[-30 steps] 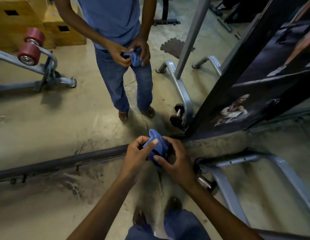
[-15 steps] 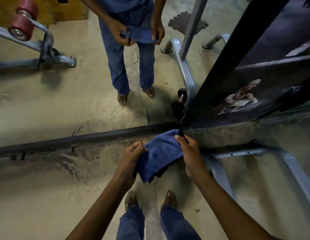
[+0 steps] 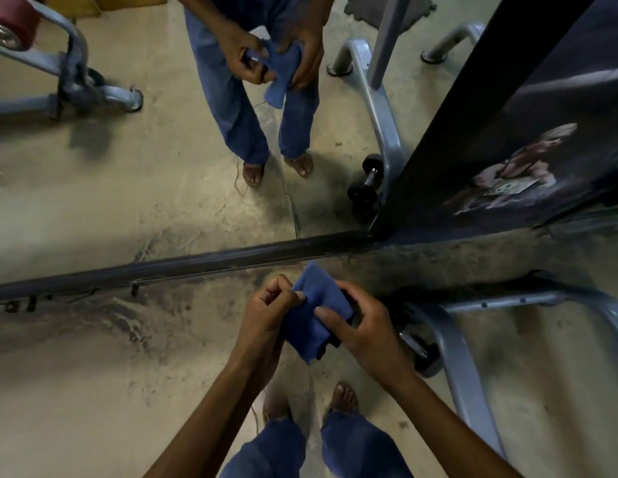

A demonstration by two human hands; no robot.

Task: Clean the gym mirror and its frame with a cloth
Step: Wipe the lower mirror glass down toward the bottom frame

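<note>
I look down at a blue cloth [image 3: 312, 313] held between both hands in front of the mirror's foot. My left hand [image 3: 266, 319] pinches its left edge with curled fingers. My right hand [image 3: 364, 326] grips the right side, thumb on top. The cloth is folded into a thick pad. The mirror [image 3: 145, 167] fills the upper part of the view and reflects me with the cloth. Its dark bottom frame [image 3: 197, 263] runs along the floor just beyond my hands. The dark right upright frame [image 3: 449, 112] rises from the corner.
A grey steel machine base [image 3: 462, 367] with a small dumbbell [image 3: 421, 350] beside it lies close to my right. A dark poster wall [image 3: 542, 160] stands right of the mirror. The stained concrete floor [image 3: 76, 374] spreads to my left. My feet stand just below the hands.
The cloth went from bunched, to spread wide between my hands, to folded smaller now. My hands came closer together, and my view tilted further down toward the floor.
</note>
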